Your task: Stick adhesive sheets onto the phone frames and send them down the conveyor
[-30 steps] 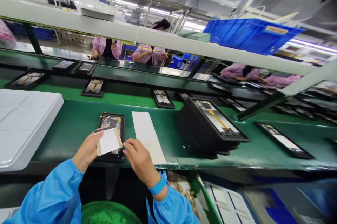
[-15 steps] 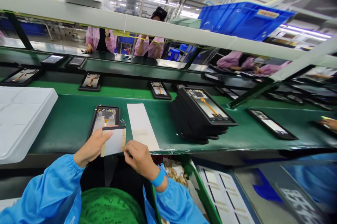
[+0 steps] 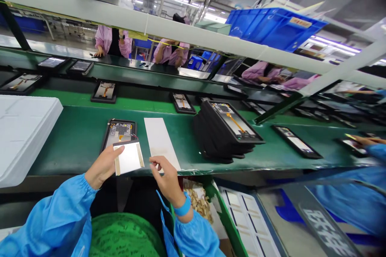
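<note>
My left hand point(image 3: 104, 165) is closed on a flat silver-white pouch battery point(image 3: 129, 159), thumb on top. Tan adhesive strips run along the battery's side edges, and a thin red wire shows at its far corner. Just right of it, apart from the battery, is my right hand point(image 3: 166, 178), its thumb and fingers curled into a pinch; what they hold, if anything, is too small to make out. Behind the battery lies an opened tablet point(image 3: 120, 131) with its circuit board showing, its near part hidden. A white card strip point(image 3: 161, 140) lies beside it, partly behind my right hand.
At right stands a stack of opened tablets point(image 3: 229, 132). A white plastic tray point(image 3: 27, 136) is at left. Below the bench edge are a green bin point(image 3: 230, 225) and a tray of batteries point(image 3: 250, 221). A blue crate point(image 3: 271, 27) rests on the overhead shelf. Co-workers sit opposite and at right.
My right hand has moved right, away from the battery's edge. The battery has tilted and now reflects brighter. The view has shifted slightly, and a co-worker's hand at right shows more.
</note>
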`<state>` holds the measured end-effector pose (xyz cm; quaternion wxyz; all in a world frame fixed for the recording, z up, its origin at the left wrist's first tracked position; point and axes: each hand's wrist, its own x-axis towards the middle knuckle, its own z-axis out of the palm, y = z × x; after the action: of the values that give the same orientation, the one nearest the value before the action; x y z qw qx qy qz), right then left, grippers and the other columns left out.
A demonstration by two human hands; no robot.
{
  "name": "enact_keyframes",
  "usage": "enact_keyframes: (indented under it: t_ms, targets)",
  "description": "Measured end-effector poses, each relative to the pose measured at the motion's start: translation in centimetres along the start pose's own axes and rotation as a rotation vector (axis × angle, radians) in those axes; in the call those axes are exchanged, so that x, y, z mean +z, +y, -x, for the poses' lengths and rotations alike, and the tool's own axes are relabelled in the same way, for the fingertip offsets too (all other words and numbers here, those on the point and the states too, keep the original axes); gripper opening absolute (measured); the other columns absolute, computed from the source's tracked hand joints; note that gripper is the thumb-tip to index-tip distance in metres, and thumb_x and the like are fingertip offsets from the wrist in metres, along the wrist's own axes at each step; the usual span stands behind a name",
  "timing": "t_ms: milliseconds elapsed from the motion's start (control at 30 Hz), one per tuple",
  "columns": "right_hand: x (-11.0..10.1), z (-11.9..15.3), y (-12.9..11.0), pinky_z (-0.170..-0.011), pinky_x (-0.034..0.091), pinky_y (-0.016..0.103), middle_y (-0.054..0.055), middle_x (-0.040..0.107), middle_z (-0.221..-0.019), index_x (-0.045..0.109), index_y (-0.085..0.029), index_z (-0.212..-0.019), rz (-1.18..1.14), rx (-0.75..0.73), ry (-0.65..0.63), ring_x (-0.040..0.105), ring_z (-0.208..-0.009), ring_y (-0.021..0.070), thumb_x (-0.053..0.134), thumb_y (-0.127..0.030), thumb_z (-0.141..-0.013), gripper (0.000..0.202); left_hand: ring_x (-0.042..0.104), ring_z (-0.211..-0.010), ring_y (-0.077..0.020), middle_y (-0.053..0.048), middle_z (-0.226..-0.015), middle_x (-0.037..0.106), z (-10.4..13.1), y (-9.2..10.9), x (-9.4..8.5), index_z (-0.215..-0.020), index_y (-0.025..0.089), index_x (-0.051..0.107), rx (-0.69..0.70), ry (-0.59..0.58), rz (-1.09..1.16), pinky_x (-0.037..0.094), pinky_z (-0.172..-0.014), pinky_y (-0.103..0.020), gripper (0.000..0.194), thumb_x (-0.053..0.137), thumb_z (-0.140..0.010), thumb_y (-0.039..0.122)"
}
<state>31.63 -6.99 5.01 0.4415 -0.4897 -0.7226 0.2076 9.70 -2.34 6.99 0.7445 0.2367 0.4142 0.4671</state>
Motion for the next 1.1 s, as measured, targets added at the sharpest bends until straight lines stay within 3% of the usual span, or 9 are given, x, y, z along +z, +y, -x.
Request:
enact_keyframes:
  t_ms: [167,333,433,500,633,700,767,900,1100]
  targets:
    - [-0.4,-0.5,-1.3,-0.078,0.051,0.037,0.008,0.067,-0.096,0.063,-0.023,-0.108,0.278,-0.270,-0.219,0.061,-0.092,0.0221,0.049,-0.017,-0.098,0.018,0.072,-0.094,-0.0322,-0.017,-0.103,0.076,-0.2,0.0,-0.5,-0.114,0.008,0.066,-0.004,0.007,0.013,0.057,-0.085,-0.041,0.050,0.082,-0.071,0.029]
    - [0.4,-1.2,-2.1,-0.068,0.045,0.036,0.007,0.061,-0.080,0.060,-0.021,-0.086,0.522,-0.445,-0.339,0.055,-0.077,0.0210,0.042,-0.011,-0.098,0.024,0.070,-0.100,-0.0317,-0.016,-0.104,0.076,0.2,-0.3,-0.5,-0.113,0.010,0.068,-0.004,-0.025,-0.015,0.055,-0.086,-0.039,0.050,0.083,-0.070,0.031]
    - [-0.2,-2.5,-2.6,-0.064,0.044,0.034,0.005,0.059,-0.074,0.056,-0.022,-0.078,0.550,-0.545,-0.380,0.054,-0.071,0.0200,0.042,-0.008,-0.096,0.027,0.070,-0.099,-0.0314,-0.014,-0.102,0.076,0.6,-1.1,-0.4,-0.114,0.011,0.069,-0.021,-0.131,-0.092,0.054,-0.085,-0.037,0.048,0.082,-0.072,0.031]
    - [-1.5,-3.9,-2.7,-0.067,0.047,0.035,0.006,0.063,-0.079,0.057,-0.023,-0.082,0.499,-0.508,-0.253,0.057,-0.074,0.0201,0.045,-0.012,-0.095,0.021,0.071,-0.097,-0.0308,-0.014,-0.101,0.076,0.7,-1.6,-0.5,-0.114,0.011,0.070,-0.074,-0.213,-0.123,0.054,-0.083,-0.037,0.045,0.080,-0.074,0.031]
    - [-4.0,-5.6,-2.1,-0.071,0.052,0.033,0.007,0.067,-0.094,0.057,-0.022,-0.091,0.305,-0.188,0.282,0.063,-0.080,0.0182,0.051,-0.016,-0.093,0.009,0.072,-0.090,-0.0279,-0.016,-0.103,0.075,0.3,-2.1,-0.9,-0.116,0.010,0.068,-0.171,-0.196,0.001,0.055,-0.081,-0.036,0.040,0.074,-0.080,0.025]
    - [-3.7,-5.2,-1.6,-0.067,0.052,0.030,0.005,0.067,-0.090,0.058,-0.022,-0.091,0.236,-0.096,0.362,0.063,-0.077,0.0167,0.052,-0.015,-0.092,0.009,0.073,-0.090,-0.0275,-0.017,-0.104,0.075,-0.2,-2.2,-1.0,-0.117,0.008,0.066,-0.192,-0.167,0.094,0.056,-0.083,-0.037,0.038,0.071,-0.082,0.021]
    - [-2.2,-3.8,-1.5,-0.069,0.053,0.030,0.004,0.066,-0.086,0.060,-0.021,-0.094,0.213,-0.127,0.223,0.063,-0.077,0.0164,0.050,-0.013,-0.093,0.013,0.072,-0.092,-0.0277,-0.017,-0.102,0.075,-0.7,-2.3,-0.8,-0.121,0.008,0.064,-0.199,-0.159,0.165,0.055,-0.085,-0.038,0.038,0.067,-0.085,0.020]
    - [1.3,-0.8,-2.7,-0.081,0.053,0.032,0.008,0.066,-0.098,0.061,-0.019,-0.109,0.261,-0.350,-0.199,0.063,-0.094,0.0192,0.041,-0.008,-0.097,0.026,0.073,-0.087,-0.0262,-0.015,-0.096,0.076,-1.4,-2.8,0.0,-0.125,0.008,0.062,-0.175,-0.132,0.246,0.056,-0.082,-0.035,0.040,0.065,-0.087,0.019]
    - [1.3,0.1,-4.8,-0.074,0.051,0.033,0.010,0.063,-0.093,0.061,-0.013,-0.108,0.499,-0.536,-0.388,0.059,-0.089,0.0217,0.044,-0.010,-0.098,0.020,0.073,-0.080,-0.0243,-0.013,-0.091,0.076,-1.7,-3.4,0.9,-0.122,0.009,0.062,-0.166,-0.079,0.272,0.056,-0.076,-0.034,0.038,0.066,-0.085,0.018]
